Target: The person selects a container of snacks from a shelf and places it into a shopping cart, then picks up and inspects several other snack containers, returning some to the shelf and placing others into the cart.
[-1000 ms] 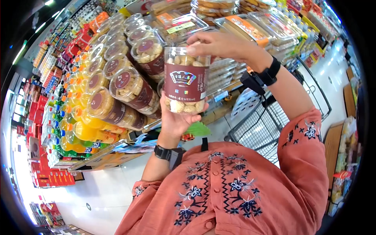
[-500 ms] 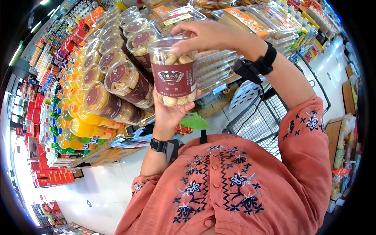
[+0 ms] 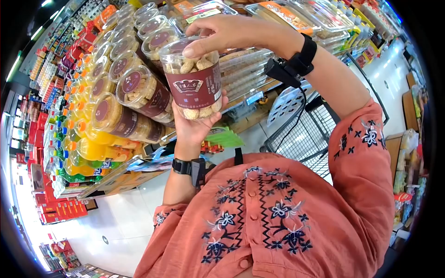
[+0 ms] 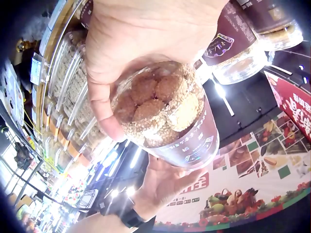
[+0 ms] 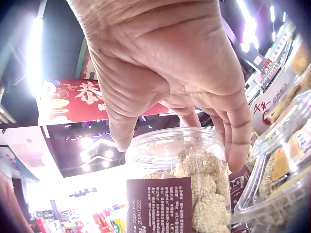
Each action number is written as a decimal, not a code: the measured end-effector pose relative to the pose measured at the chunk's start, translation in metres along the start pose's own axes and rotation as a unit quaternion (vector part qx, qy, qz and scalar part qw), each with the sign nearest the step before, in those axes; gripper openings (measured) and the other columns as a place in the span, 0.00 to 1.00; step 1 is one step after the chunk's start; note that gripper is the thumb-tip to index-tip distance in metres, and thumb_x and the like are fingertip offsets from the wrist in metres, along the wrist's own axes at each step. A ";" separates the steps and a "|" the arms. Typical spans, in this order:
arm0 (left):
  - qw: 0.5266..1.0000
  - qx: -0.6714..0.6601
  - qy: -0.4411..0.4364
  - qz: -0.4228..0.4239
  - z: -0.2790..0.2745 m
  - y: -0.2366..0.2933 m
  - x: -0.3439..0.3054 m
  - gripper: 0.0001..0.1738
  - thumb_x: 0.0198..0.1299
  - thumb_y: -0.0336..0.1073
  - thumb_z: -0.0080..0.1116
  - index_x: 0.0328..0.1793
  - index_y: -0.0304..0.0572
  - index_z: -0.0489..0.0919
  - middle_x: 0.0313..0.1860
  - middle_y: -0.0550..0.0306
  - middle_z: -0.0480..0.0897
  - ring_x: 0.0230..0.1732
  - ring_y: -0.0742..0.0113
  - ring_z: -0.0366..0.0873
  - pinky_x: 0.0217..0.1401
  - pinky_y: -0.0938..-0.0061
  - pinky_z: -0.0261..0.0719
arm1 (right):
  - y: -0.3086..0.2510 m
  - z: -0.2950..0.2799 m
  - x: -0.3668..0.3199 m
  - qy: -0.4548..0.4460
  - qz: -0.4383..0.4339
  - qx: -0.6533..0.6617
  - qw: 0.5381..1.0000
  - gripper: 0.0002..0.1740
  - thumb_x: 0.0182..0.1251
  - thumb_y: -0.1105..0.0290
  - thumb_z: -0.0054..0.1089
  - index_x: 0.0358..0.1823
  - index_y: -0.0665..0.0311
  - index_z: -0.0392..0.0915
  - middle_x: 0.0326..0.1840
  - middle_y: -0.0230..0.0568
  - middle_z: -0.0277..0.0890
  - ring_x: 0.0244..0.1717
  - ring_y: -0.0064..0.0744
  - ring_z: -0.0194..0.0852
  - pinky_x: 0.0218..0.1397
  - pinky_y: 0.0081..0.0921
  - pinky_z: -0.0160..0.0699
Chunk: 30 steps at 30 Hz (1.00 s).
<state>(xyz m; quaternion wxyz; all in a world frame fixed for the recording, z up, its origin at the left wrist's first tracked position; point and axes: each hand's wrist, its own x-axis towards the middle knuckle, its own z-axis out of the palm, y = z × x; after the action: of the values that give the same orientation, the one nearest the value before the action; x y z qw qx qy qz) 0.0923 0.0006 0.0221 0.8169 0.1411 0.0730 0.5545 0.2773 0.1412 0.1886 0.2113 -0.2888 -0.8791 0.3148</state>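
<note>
Floor [image 3: 130, 222]: pale, glossy tile. Ceiling [image 5: 58, 12]: dark, with bright white light strips [image 5: 35, 58]; below it, one red banner [image 5: 73, 109] with pale lettering. One wood-sided shelf unit [image 3: 393, 157], head view's right.

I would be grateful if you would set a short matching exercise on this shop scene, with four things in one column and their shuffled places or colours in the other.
Things:
1. Left hand
2. Shopping cart
3. Held jar
4. Right hand

Places or colours:
A. At the top of the held jar
B. Maroon label around clear sides
C. Around the bottom end of the held jar
D. On the floor, right of the shirt's buttons in the head view

Pairs: 1-C, 2-D, 3-B, 4-A
</note>
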 end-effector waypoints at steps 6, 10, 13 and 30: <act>1.000 -0.024 0.010 -0.001 -0.007 0.002 -0.002 0.49 0.73 0.71 0.41 0.84 0.38 0.59 0.78 0.24 0.64 0.74 0.28 0.69 0.56 0.48 0.88 | -0.002 0.003 0.004 -0.027 -0.003 0.008 1.000 0.59 0.50 0.25 0.70 0.68 0.71 0.74 0.50 0.55 0.82 0.41 0.39 0.83 0.44 0.34 0.81; 1.000 -0.018 0.016 0.015 -0.013 0.004 -0.004 0.49 0.73 0.70 0.41 0.84 0.37 0.58 0.78 0.24 0.64 0.76 0.25 0.65 0.63 0.41 0.85 | -0.006 0.005 0.004 -0.052 0.010 -0.003 0.999 0.55 0.56 0.29 0.70 0.71 0.68 0.72 0.54 0.49 0.79 0.51 0.37 0.82 0.50 0.31 0.83; 1.000 -0.017 0.013 0.017 -0.018 0.006 -0.005 0.47 0.74 0.68 0.41 0.84 0.36 0.57 0.78 0.24 0.64 0.77 0.24 0.63 0.67 0.37 0.82 | 0.002 0.014 0.011 -0.047 -0.006 0.024 0.999 0.59 0.51 0.29 0.74 0.70 0.72 0.71 0.48 0.51 0.79 0.44 0.37 0.81 0.42 0.31 0.79; 0.999 -0.022 0.032 0.027 -0.023 0.008 -0.008 0.44 0.76 0.67 0.38 0.84 0.41 0.58 0.78 0.26 0.64 0.79 0.22 0.61 0.67 0.33 0.80 | 0.000 0.019 0.013 -0.069 0.008 0.010 0.998 0.55 0.57 0.30 0.71 0.72 0.69 0.71 0.55 0.51 0.81 0.46 0.37 0.84 0.46 0.31 0.85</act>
<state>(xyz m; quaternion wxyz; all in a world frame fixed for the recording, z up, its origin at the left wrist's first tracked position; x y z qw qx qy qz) 0.0760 -0.0008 0.0019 0.8019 0.1067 0.0833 0.5819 0.2570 0.1414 0.1781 0.1503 -0.2708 -0.8862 0.3446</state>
